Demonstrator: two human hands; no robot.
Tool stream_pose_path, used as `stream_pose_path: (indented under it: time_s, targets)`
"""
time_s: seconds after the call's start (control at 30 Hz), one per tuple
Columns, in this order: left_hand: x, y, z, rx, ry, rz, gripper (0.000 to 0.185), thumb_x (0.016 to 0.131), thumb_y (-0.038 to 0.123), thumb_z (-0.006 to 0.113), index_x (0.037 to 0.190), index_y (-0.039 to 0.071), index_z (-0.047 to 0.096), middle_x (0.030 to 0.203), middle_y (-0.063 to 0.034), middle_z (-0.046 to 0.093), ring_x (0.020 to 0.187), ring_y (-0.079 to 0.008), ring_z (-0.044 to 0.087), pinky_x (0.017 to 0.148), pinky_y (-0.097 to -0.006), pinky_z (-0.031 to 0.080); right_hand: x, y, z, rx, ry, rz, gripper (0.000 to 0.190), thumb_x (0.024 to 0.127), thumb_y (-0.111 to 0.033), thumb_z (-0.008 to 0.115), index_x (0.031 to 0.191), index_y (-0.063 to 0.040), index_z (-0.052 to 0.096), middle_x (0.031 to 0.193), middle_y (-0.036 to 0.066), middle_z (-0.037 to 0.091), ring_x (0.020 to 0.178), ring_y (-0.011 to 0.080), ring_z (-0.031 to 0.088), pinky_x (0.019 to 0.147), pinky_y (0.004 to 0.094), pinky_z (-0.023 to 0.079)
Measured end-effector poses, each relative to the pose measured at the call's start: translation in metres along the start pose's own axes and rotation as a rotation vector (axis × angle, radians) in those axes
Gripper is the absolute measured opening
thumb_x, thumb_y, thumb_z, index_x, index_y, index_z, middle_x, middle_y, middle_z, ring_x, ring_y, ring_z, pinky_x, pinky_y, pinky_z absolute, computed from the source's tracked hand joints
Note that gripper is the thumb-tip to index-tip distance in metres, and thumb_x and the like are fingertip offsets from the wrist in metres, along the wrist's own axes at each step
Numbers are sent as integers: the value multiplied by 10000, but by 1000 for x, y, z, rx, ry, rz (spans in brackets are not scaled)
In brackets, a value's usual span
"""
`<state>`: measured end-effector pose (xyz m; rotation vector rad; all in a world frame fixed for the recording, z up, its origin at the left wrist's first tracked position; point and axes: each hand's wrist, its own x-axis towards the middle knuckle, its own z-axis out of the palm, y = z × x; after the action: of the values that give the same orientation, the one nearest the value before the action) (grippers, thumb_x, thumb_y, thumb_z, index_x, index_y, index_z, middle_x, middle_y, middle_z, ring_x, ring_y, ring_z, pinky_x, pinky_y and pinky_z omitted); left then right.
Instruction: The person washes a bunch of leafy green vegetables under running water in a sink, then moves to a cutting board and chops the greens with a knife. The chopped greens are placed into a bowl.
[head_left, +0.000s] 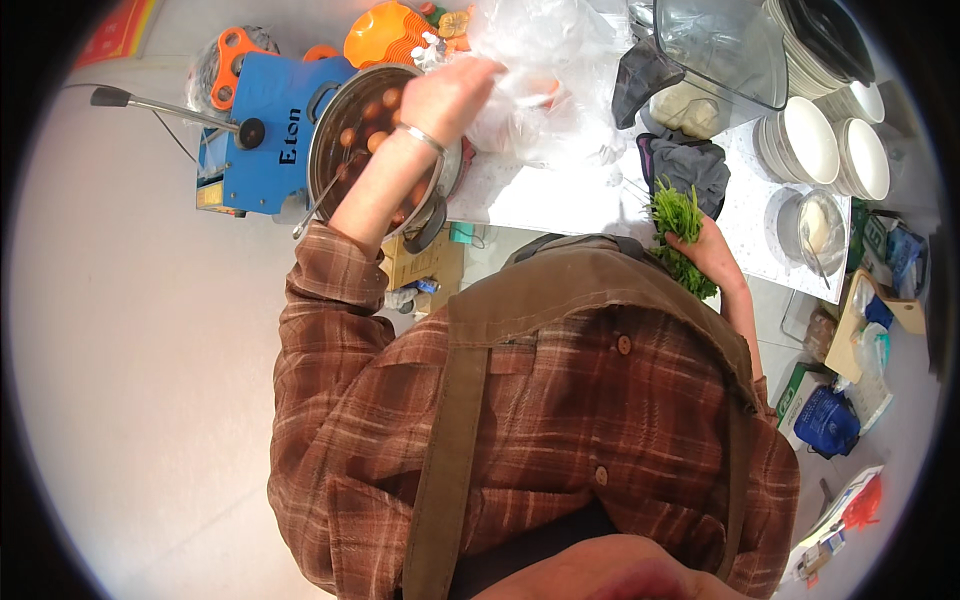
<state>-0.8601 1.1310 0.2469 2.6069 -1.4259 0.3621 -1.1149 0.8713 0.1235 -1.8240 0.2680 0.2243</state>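
My left hand (450, 97), with a bracelet at its wrist, is above the right side of a metal pot (319, 142). Its fingers reach the edge of some clear plastic bags (570, 105); whether they grip the plastic cannot be told. Brown eggs (376, 141) sit in dark liquid in the pot, and a long-handled metal utensil (319, 202) leans on its rim. At the table's front edge, my right hand (705, 251) is closed around a bunch of leafy green herbs (677, 214). Behind the herbs lies a dark grey cloth (686, 169).
Left of the pot stands a blue lever machine (262, 135). Wavy orange trays (382, 34) sit behind. A clear bin (720, 52), stacked white bowls (806, 142) and a glass bowl (814, 225) with a spoon occupy the table's right side. A cardboard box (427, 262) is below the table.
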Motion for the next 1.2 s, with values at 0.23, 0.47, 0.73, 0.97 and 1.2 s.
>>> stream_pose_path:
  time_s: [0.23, 0.47, 0.73, 0.97, 1.2]
  targets:
    - [-10, -10, -22, -48, 100, -27, 214, 770, 109, 558, 966, 192, 584, 800, -22, 571, 670, -239, 584, 548, -329, 478, -6, -2, 1, 40, 23, -8, 372, 751, -45, 624, 1101, -5, 507, 981, 92, 600, 907, 176, 541, 852, 292, 405]
    - [-32, 0, -37, -120, -4, -126, 319, 759, 98, 566, 1057, 211, 568, 798, -11, 554, 657, -210, 575, 552, -310, 476, -4, -13, -4, -37, -9, 29, 391, 771, -63, 624, 1133, 7, 495, 1025, 77, 597, 938, 157, 529, 867, 278, 394]
    - [-54, -2, -55, -173, -84, -129, 430, 749, 42, 573, 1149, 195, 534, 900, -9, 555, 690, -172, 580, 597, -277, 486, 5, -24, -3, -95, 33, -43, 349, 753, -64, 615, 1085, -12, 520, 959, 112, 594, 890, 203, 548, 836, 301, 412]
    - [-59, -14, -65, -347, -139, -174, 459, 754, 19, 596, 1185, 159, 518, 942, -47, 549, 737, -145, 602, 636, -251, 508, 14, -23, 0, -100, 27, -52, 356, 758, -71, 620, 1095, -17, 520, 980, 118, 590, 893, 229, 551, 836, 307, 413]
    - [-45, -58, -66, -471, -28, -285, 385, 794, 33, 591, 1167, 109, 536, 982, -47, 571, 798, -124, 592, 677, -231, 502, 18, -29, 1, -92, 40, -62, 370, 762, -75, 617, 1114, -16, 519, 1020, 124, 580, 915, 240, 545, 848, 310, 409]
